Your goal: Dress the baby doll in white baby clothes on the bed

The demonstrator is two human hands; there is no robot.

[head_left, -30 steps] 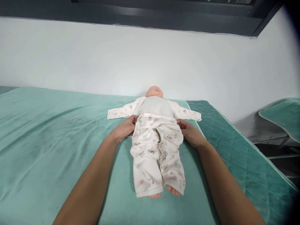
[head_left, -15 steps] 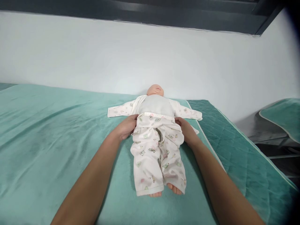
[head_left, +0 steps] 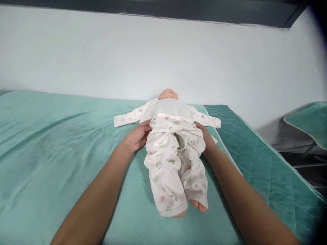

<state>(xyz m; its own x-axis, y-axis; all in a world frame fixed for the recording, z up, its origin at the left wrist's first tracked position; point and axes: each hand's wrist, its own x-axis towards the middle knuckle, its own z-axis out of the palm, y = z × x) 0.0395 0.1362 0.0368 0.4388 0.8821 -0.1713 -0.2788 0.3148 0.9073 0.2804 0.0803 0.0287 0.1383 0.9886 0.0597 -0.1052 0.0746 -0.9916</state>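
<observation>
A baby doll (head_left: 168, 94) lies on its back on a teal bed cover (head_left: 56, 143), head toward the wall. It wears a white printed jacket (head_left: 127, 118), open over a grey torso, and white printed trousers (head_left: 173, 163). My left hand (head_left: 136, 136) grips the trousers' waistband at the doll's left-hand side. On the other side, my right hand (head_left: 205, 136) holds the same waistband, partly hidden by the cloth. The doll's bare feet (head_left: 196, 205) stick out of the trouser legs.
A white wall (head_left: 163, 58) runs close behind the doll's head. The bed's right edge (head_left: 245, 166), with quilted teal fabric, drops off beside my right arm. Another teal-covered surface (head_left: 309, 119) stands at the far right, across a dark gap.
Both hands have pulled the waistband a little higher up the doll's torso. The doll's lower body has shifted and its legs now angle slightly to the right.
</observation>
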